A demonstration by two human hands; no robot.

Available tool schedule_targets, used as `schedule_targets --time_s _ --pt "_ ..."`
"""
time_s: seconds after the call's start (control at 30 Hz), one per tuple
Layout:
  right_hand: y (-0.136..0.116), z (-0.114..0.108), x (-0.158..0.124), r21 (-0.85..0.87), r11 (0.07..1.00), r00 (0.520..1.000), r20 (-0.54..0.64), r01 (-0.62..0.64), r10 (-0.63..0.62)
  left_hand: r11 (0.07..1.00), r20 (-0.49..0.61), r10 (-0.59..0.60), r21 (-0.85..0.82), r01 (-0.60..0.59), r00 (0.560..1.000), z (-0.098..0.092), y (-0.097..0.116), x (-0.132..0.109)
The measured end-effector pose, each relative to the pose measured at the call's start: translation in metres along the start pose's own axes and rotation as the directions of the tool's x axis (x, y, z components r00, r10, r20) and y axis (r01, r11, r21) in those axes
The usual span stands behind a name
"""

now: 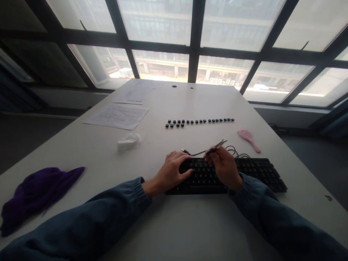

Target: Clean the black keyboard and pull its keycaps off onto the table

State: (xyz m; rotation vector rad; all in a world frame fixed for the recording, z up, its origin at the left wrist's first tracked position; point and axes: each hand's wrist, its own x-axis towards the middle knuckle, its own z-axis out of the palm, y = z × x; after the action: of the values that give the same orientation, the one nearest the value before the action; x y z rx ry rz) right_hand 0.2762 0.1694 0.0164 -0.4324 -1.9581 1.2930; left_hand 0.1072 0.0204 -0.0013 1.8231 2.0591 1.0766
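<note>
A black keyboard (pixel 206 177) lies in front of me on the white table. My left hand (pixel 172 168) holds its left end, fingers over the far edge and thumb stretched across the keys. Above the middle of the keyboard, my right hand (pixel 224 166) is closed round a small metal-pronged tool (pixel 220 144) with a dark handle. The prongs point up and to the right; its exact kind is unclear. Part of the keys is hidden under both hands. Beyond the keyboard, several black keycaps (pixel 196 122) stand in two rows.
A cable with a USB plug (pixel 185 151) lies behind the keyboard. To the right is a pink hairbrush (pixel 248 139). On the left are a white item in clear plastic (pixel 128 142), printed papers (pixel 116 116) and a purple cloth (pixel 40 195). Windows (pixel 160 61) stand beyond the table.
</note>
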Motion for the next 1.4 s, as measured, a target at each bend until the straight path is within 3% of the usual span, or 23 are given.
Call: schedule_targets --time_s 0.13,0.33,0.5,0.8,1.4 --pt "0.007 0.015 0.009 -0.052 0.999 0.994 0.111 0.016 -0.011 0.999 -0.03 -0.028 -0.029 0.027 0.999 0.004 0.0 0.002" --pt "0.017 0.03 0.008 -0.034 0.999 0.992 0.123 0.003 0.001 0.998 -0.027 -0.038 -0.056 0.036 0.999 0.007 -0.003 -0.005" --pt "0.017 0.028 0.005 -0.111 0.994 0.987 0.161 0.015 0.003 0.997 -0.017 -0.058 -0.06 0.057 0.998 0.007 -0.003 -0.005" --pt "0.017 0.027 0.004 -0.165 0.969 0.96 0.242 0.186 -0.143 0.997 -0.007 -0.061 -0.054 0.06 0.998 0.008 -0.002 -0.004" --pt "0.013 0.028 0.001 -0.203 0.955 0.946 0.286 0.217 -0.154 0.999 0.009 -0.04 0.023 0.04 0.999 0.008 -0.003 -0.002"
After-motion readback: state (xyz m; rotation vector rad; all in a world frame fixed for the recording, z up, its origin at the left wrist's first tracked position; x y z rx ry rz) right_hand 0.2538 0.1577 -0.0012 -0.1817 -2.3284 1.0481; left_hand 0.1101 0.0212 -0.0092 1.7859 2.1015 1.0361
